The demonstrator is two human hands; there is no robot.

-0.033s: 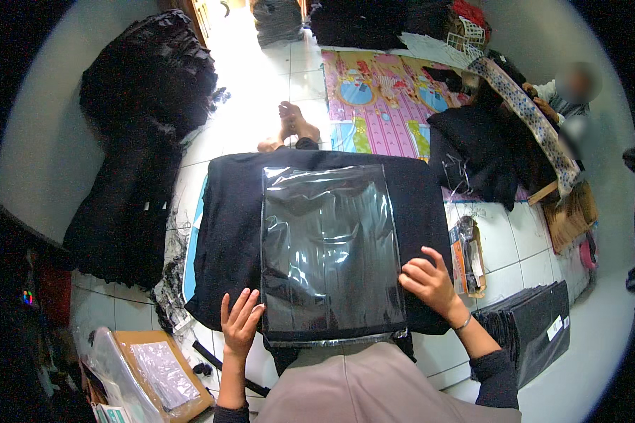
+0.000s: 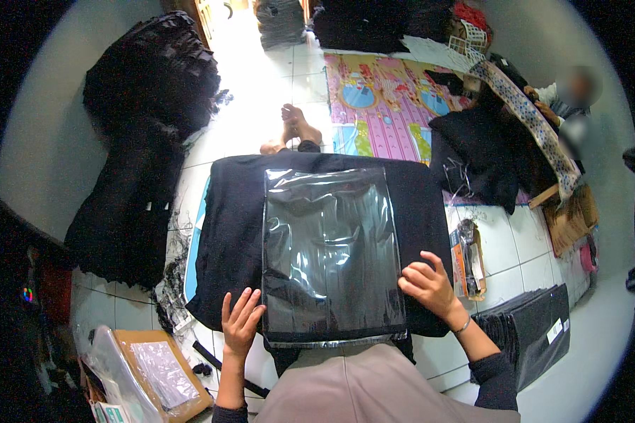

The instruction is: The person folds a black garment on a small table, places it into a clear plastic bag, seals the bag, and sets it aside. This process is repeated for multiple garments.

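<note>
A clear plastic bag [image 2: 331,247] with dark, flat contents lies on a black cloth [image 2: 226,240] spread in front of me. Its surface is wrinkled and reflects light. My left hand [image 2: 242,321] rests at the bag's lower left edge, fingers stretched out and apart, holding nothing. At the right edge, my right hand [image 2: 429,287] has curled fingers that appear to pinch the side of the bag, with the index finger raised. Beneath the cloth a light blue board [image 2: 196,240] shows along the left.
Black fabric heaps [image 2: 148,77] stand at the left. A stack of black packs [image 2: 525,335] lies to the right, near an open small box [image 2: 468,261]. Packaged items [image 2: 164,374] sit lower left. Beyond are a colourful mat [image 2: 381,116] and another person [image 2: 568,106].
</note>
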